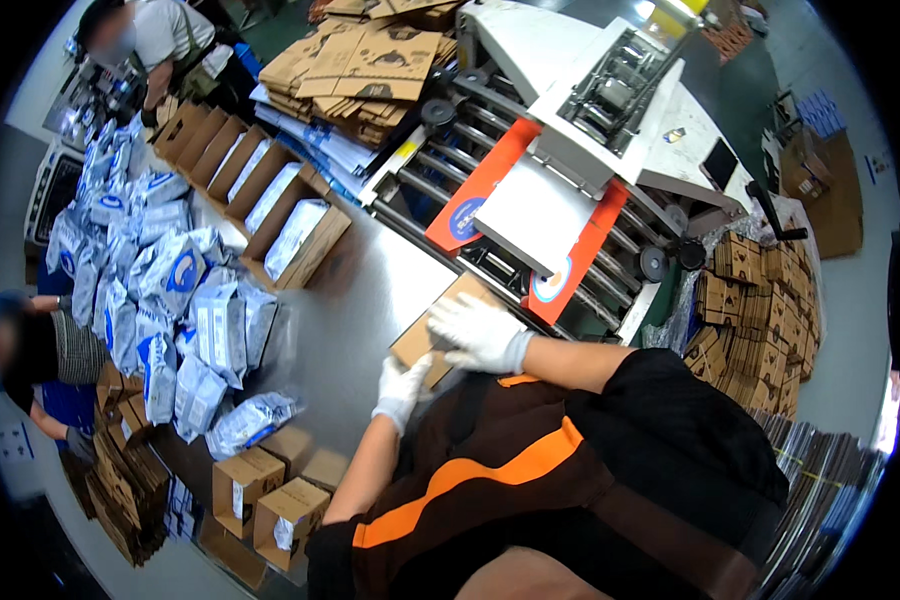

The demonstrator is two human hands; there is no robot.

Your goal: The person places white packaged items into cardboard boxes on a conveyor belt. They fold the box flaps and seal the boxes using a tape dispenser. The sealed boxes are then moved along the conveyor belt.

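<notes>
I rest the right hand [478, 332], fingers extended, on the cardboard box [413, 343] beneath it, with the left hand [403, 391] at its near edge, grip unclear, and judge the box light, stiff yet crushable, best held by opposite sides.

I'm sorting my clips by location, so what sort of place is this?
Probably a packing area in a factory or warehouse: heaped blue-and-white packets, stacked flattened cardboard boxes and a roller machine suggest it.
</notes>
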